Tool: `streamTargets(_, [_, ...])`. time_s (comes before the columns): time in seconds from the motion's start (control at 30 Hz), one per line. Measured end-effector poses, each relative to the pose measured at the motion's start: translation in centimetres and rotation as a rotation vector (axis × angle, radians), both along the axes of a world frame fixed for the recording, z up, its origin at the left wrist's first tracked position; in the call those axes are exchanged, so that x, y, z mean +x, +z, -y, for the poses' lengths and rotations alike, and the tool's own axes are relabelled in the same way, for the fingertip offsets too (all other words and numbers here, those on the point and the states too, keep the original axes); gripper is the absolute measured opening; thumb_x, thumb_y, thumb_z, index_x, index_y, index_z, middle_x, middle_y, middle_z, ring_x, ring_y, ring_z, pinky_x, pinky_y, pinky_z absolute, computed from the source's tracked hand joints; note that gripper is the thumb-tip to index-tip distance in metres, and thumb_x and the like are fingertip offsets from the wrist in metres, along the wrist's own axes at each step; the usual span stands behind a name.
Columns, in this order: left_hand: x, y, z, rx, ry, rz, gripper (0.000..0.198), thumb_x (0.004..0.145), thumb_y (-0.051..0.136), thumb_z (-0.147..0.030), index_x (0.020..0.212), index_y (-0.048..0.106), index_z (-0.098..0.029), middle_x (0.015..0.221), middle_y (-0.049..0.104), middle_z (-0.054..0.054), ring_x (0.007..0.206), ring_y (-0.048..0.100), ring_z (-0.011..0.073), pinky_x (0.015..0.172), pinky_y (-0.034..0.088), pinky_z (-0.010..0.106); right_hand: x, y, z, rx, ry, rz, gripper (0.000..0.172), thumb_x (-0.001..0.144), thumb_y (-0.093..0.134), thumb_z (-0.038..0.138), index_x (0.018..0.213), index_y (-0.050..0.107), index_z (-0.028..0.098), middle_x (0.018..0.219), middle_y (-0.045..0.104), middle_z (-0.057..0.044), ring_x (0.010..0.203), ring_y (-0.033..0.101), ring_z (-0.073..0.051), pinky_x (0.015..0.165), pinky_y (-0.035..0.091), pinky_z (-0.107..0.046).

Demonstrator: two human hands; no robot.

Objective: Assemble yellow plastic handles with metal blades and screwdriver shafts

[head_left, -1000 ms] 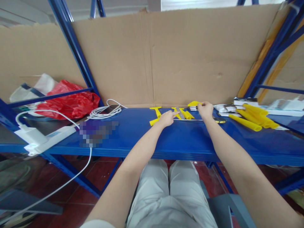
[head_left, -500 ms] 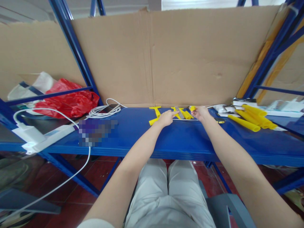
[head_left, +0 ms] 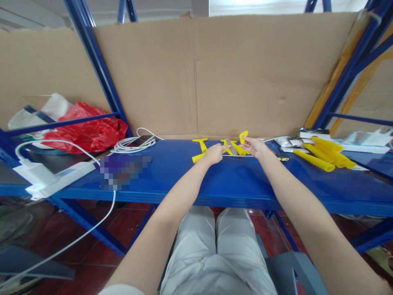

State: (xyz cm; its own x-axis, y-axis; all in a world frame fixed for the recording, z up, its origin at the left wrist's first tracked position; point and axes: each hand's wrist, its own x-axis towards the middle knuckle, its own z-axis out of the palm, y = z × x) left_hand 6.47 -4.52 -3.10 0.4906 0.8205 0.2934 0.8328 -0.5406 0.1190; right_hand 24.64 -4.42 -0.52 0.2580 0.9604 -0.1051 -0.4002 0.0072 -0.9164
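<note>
My left hand (head_left: 215, 153) is closed at a yellow piece with a flat grey metal plate (head_left: 231, 147), the index finger stretched along it. To its right, my right hand (head_left: 253, 146) pinches a small yellow plastic part (head_left: 243, 135), held up above the table near the cardboard. Under and between the hands lie more yellow pieces, partly hidden by the fingers. A yellow T-shaped handle (head_left: 202, 145) rests left of them, with a short yellow tube end (head_left: 197, 157) sticking out beside my left wrist.
Several yellow tubes (head_left: 322, 157) are heaped at the right, beside small silver-white packets (head_left: 291, 141). A black-and-yellow tool (head_left: 284, 158) lies by my right forearm. At the left are a coiled white cable (head_left: 132, 145), a power strip (head_left: 69, 177) and a red plastic bag (head_left: 87, 127). Cardboard (head_left: 245, 73) stands behind.
My right hand has lifted the small yellow part slightly and turned it, so more of it shows above the fingers. The left hand has stayed nearly still.
</note>
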Motion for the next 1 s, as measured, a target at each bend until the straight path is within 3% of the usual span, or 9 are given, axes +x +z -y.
streamTargets(0.23, [0.0, -0.2, -0.1, 0.001, -0.007, 0.022, 0.046, 0.1, 0.042, -0.021, 0.144, 0.052, -0.032, 0.121, 0.064, 0.009, 0.114, 0.062, 0.0239, 0.098, 0.046, 0.033, -0.5, 0.2, 0.6, 0.005, 0.026, 0.102, 0.022, 0.089, 0.059, 0.006, 0.07, 0.055, 0.015, 0.056, 0.055, 0.002, 0.049, 0.049, -0.006, 0.051, 0.049, -0.015])
streamTargets(0.53, [0.1, -0.2, -0.1, -0.008, 0.003, 0.035, 0.047, 0.099, 0.044, -0.023, 0.145, 0.051, -0.029, 0.129, 0.064, 0.011, 0.119, 0.061, 0.026, 0.1, 0.046, 0.035, -0.6, -0.4, 0.3, 0.066, 0.057, 0.332, 0.01, 0.08, 0.068, 0.01, 0.073, 0.063, 0.013, 0.067, 0.064, -0.004, 0.055, 0.052, -0.008, 0.045, 0.041, -0.015])
streamTargets(0.77, [0.2, -0.4, -0.3, -0.018, 0.015, 0.063, 0.059, 0.097, 0.05, -0.021, 0.154, 0.034, -0.018, 0.139, 0.059, 0.015, 0.128, 0.056, 0.0248, 0.104, 0.044, 0.034, -1.2, -0.5, 0.4, 0.086, -0.023, 0.512, 0.018, 0.065, 0.081, 0.013, 0.063, 0.063, 0.014, 0.065, 0.062, -0.002, 0.06, 0.05, -0.008, 0.045, 0.037, -0.015])
streamTargets(1.0, [0.3, -0.3, -0.1, -0.041, 0.063, 0.066, 0.062, 0.097, 0.05, -0.024, 0.155, 0.029, -0.017, 0.14, 0.058, 0.018, 0.128, 0.057, 0.0273, 0.102, 0.045, 0.037, -1.7, -0.8, 0.4, 0.099, 0.039, 0.659, 0.023, 0.061, 0.083, 0.019, 0.056, 0.062, 0.014, 0.055, 0.057, -0.001, 0.056, 0.048, -0.009, 0.047, 0.034, -0.019])
